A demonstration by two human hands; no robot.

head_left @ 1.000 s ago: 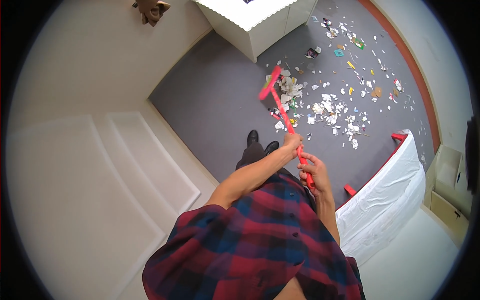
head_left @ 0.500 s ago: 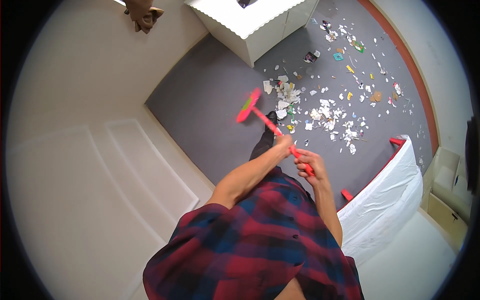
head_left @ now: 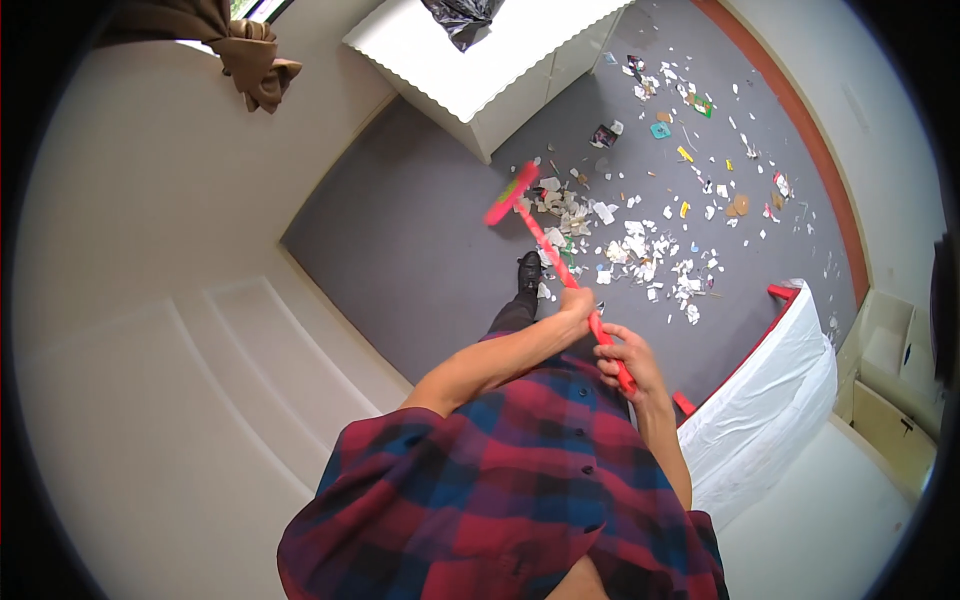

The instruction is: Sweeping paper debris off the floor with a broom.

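Note:
A broom (head_left: 549,249) with a red handle and a pink and green head slants across my front. My left hand (head_left: 576,303) is wrapped round the middle of its handle. Closer to the handle's end, my right hand (head_left: 629,360) grips it with the fingers curled. The broom head is off the upper left side of a heap of torn white paper (head_left: 567,215); whether it touches the floor I cannot tell. My black shoe (head_left: 529,270) stands just below that heap.
A white cabinet (head_left: 480,95) bearing a black plastic bag (head_left: 464,18) stands ahead. More paper scraps (head_left: 640,252) and coloured wrappers lie across the grey floor (head_left: 370,210). To my right is a red-framed piece covered in white cloth (head_left: 765,400). A brown curtain (head_left: 258,65) hangs at upper left.
The broom head has swung rightward and slightly away, from over bare floor to the edge of the paper heap. Both hands keep their hold, and the view has shifted a little.

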